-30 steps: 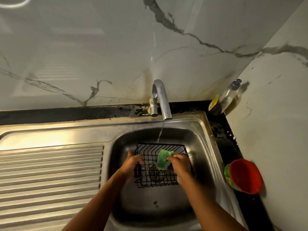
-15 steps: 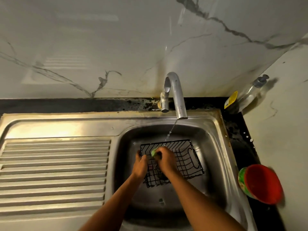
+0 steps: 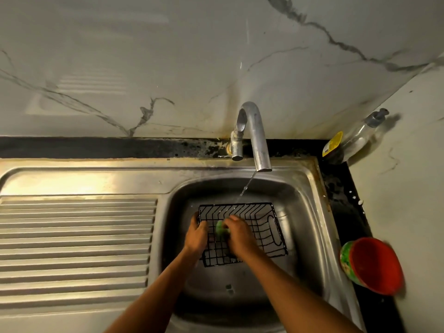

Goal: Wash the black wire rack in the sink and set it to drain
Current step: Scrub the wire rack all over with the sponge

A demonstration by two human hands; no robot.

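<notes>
I see the black wire rack (image 3: 263, 213) sitting in the sink (image 3: 310, 212) basin below the tap (image 3: 254, 135), with a thin water stream (image 3: 245, 188) hitting its far rim. Left hand (image 3: 195, 236) holds the rack's left edge. Right hand (image 3: 240, 239) is inside the rack's left half, fingers curled round a green sponge (image 3: 220, 228) pressed on the wires. The rack's right half is uncovered. Drainboard (image 3: 77, 236) is left of the basin.

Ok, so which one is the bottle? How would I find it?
Find the steel sink and follow its right rim to the far corner of the black counter. The bottle leans there against the wall: clear, grey pump top, yellow label, unlike the red cup closer by.
</notes>
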